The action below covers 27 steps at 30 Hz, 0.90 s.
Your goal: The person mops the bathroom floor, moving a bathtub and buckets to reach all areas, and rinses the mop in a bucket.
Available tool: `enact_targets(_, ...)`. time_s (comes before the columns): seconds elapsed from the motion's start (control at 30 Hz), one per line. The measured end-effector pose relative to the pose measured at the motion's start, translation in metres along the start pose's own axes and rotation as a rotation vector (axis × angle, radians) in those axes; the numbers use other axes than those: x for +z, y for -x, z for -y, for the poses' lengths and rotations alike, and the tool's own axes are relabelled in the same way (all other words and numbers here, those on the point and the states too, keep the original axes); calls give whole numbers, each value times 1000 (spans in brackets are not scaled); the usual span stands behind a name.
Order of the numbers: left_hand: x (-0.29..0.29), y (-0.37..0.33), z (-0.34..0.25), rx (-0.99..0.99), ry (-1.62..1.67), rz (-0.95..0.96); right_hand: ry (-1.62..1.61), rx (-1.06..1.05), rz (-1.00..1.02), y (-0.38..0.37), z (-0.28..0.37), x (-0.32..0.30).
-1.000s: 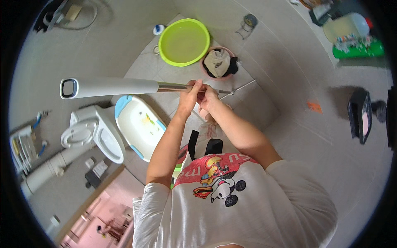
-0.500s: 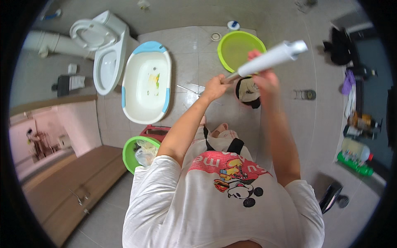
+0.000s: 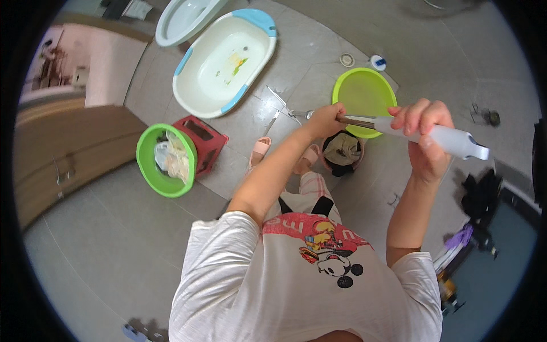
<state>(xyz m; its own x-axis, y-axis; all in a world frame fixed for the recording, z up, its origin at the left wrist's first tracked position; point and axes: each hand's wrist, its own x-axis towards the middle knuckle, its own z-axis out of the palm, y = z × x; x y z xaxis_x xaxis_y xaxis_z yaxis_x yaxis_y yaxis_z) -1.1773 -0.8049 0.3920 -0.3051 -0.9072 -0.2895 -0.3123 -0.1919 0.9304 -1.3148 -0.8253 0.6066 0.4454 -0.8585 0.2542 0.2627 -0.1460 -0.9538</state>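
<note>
A long metal mop pole with a thick white grip slants across in front of me. My left hand is closed round the metal part. My right hand wraps the white grip. At the pole's lower end a thin, pale frame rests on the tiles, partly hard to make out. Beneath the pole stands a lime-green basin, and just nearer is a pink bucket with beige and dark cloth in it.
A white and blue baby bathtub with yellow-green bits inside lies far left, beside the toilet. Nearer, a green basin of plastic bags adjoins a red stool. A wooden cabinet lines the left; a round drain lies far off.
The view has turned, so the room's things sit differently. The white grip has swung nearer and to the right. Both hands remain on the pole.
</note>
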Motion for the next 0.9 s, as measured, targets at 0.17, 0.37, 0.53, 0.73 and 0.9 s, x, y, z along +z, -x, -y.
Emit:
enact_targets(0.17,12,4,4,-73,107,-234,-136,-15,8,-20,-22,-29)
enact_targets(0.37,19,38,75,-300,-52,-564,-417,175,-120,-18,-92,-24)
enact_targets(0.53,32,36,139,-359,-127,-702,-437,270,-232,-9,-152,-12)
enact_targets(0.73,59,-73,104,-128,-146,-853,-375,170,-294,-66,-145,-98)
enact_targets(0.9,73,-178,43,-71,27,-801,-229,91,-346,-117,-96,-169)
